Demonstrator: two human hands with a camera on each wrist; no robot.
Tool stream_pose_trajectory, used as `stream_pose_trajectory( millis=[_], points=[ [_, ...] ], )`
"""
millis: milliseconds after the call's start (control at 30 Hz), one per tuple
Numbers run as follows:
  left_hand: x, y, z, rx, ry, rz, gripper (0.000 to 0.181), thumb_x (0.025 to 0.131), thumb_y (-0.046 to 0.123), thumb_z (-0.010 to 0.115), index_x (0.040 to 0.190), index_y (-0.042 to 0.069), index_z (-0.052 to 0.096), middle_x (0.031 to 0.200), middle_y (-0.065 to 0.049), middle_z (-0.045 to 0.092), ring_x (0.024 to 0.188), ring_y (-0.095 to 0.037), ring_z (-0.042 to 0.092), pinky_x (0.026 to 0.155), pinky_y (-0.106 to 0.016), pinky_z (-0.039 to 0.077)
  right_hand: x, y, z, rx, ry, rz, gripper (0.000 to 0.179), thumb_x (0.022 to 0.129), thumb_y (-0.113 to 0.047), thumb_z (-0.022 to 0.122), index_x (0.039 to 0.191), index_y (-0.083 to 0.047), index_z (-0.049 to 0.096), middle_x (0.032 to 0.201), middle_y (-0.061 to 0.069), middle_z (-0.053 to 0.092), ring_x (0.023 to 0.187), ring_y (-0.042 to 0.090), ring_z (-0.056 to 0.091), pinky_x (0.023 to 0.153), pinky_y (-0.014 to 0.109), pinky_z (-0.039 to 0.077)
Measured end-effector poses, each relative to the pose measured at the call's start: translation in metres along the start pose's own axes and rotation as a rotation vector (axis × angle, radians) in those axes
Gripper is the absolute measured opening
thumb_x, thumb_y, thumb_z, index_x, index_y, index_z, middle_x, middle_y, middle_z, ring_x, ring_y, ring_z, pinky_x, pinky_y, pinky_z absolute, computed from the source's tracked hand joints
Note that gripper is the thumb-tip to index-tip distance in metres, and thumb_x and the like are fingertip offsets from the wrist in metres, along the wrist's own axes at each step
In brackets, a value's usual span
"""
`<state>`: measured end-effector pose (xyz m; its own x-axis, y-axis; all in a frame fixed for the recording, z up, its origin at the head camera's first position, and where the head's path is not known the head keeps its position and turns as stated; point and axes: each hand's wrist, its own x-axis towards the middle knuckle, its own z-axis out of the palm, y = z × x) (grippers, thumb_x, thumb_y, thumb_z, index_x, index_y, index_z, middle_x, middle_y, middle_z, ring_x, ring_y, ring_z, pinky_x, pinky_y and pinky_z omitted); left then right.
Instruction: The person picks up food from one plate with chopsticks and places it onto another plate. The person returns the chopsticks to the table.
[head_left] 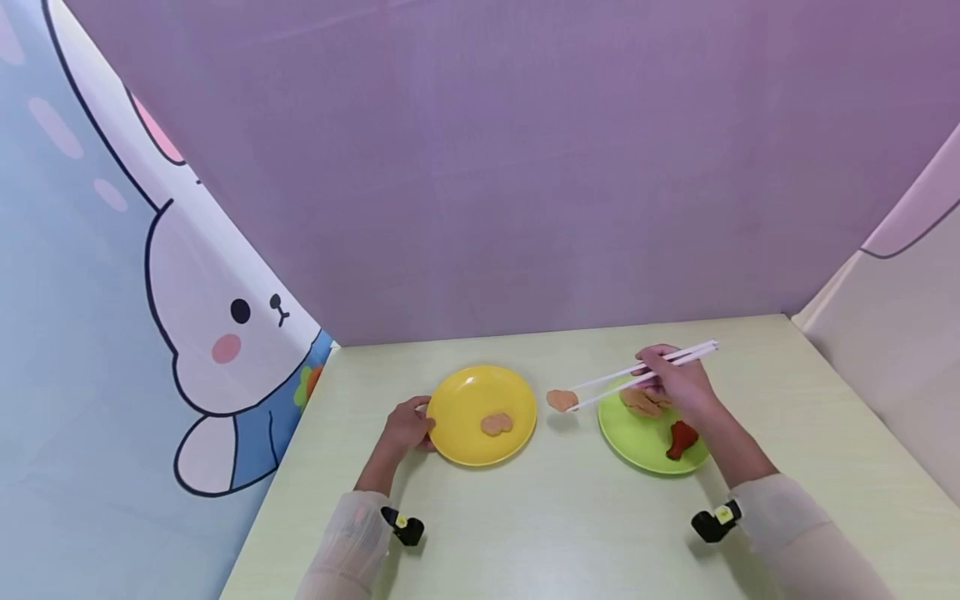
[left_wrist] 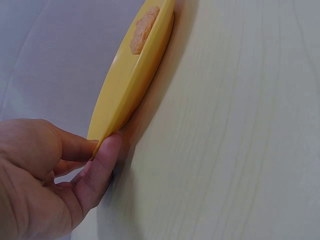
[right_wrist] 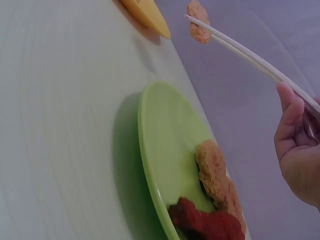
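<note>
My left hand (head_left: 408, 425) pinches the left rim of a yellow plate (head_left: 457, 408) between thumb and fingers, as the left wrist view (left_wrist: 65, 175) also shows. One tan nugget-like piece (head_left: 497, 424) lies on that plate. My right hand (head_left: 678, 379) grips a pair of white chopsticks (head_left: 622, 387). Between their tips a second tan nugget-like piece (head_left: 562, 401) is held in the air, just right of the yellow plate. Below the right hand is a green plate (head_left: 630, 442) with tan fried-looking pieces (right_wrist: 212, 170) and a dark red drumstick-shaped piece (head_left: 680, 439).
Both plates stand on a pale wood-grain table (head_left: 540, 525). A purple cloth (head_left: 525, 167) rises behind its back edge. At the left hangs a blue cloth with a rabbit print (head_left: 225, 358). Each wrist wears a small black camera.
</note>
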<state>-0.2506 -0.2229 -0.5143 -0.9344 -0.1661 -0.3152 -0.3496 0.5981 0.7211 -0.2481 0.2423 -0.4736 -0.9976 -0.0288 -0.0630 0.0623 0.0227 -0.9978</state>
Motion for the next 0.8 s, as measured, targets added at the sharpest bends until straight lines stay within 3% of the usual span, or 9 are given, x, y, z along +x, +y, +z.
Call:
stream_pose_trajectory(
  millis=[600, 800],
  points=[
    [-0.004, 0.000, -0.001, -0.027, -0.010, 0.030, 0.051, 0.093, 0.002, 0.059, 0.143, 0.012, 0.057, 0.103, -0.013, 0.059, 0.060, -0.014, 0.066, 0.054, -0.026, 0.060, 0.014, 0.002, 0.058, 0.073, 0.039, -0.002, 0.016, 0.103, -0.023, 0.059, 0.105, -0.008, 0.065, 0.083, 0.001, 0.076, 0.066, 0.008, 0.075, 0.058, 0.021, 0.060],
    [-0.005, 0.000, -0.001, -0.035, -0.017, 0.030, 0.051, 0.093, 0.002, 0.059, 0.143, 0.012, 0.056, 0.103, -0.013, 0.058, 0.059, -0.015, 0.066, 0.054, -0.027, 0.060, 0.017, 0.003, 0.078, 0.084, 0.062, 0.007, 0.023, 0.103, -0.020, 0.058, 0.112, 0.000, 0.063, 0.083, 0.001, 0.076, 0.066, 0.008, 0.075, 0.057, 0.020, 0.060]
  ],
)
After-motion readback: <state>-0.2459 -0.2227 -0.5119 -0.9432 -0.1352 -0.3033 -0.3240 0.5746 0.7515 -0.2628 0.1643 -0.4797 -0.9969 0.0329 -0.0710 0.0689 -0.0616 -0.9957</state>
